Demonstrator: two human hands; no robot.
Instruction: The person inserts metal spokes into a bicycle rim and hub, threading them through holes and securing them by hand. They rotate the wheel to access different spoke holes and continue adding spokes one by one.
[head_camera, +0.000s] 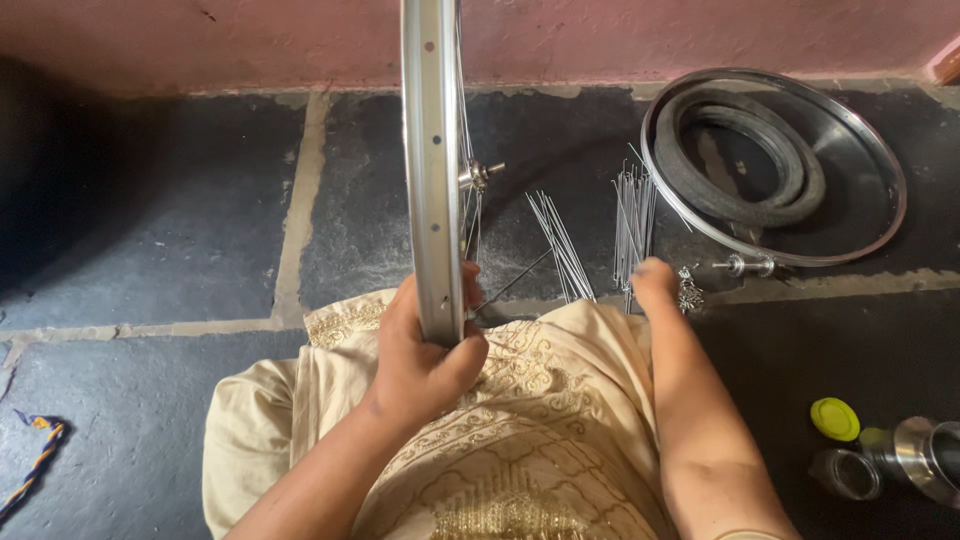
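Two bare forearms extend forward over the person's lap. The left hand (425, 350) is curled in a firm grip, thumb wrapped across the front, wrist bent slightly inward. The right hand (655, 285) reaches farther out, fingers pointing downward, hidden.

silver wheel rim (432, 170), silver spokes (632, 225), cream cloth (540, 430) with gold embroidery, dark grey stone floor (160, 210), pink wall (620, 35), yellow-green lid (834, 419).
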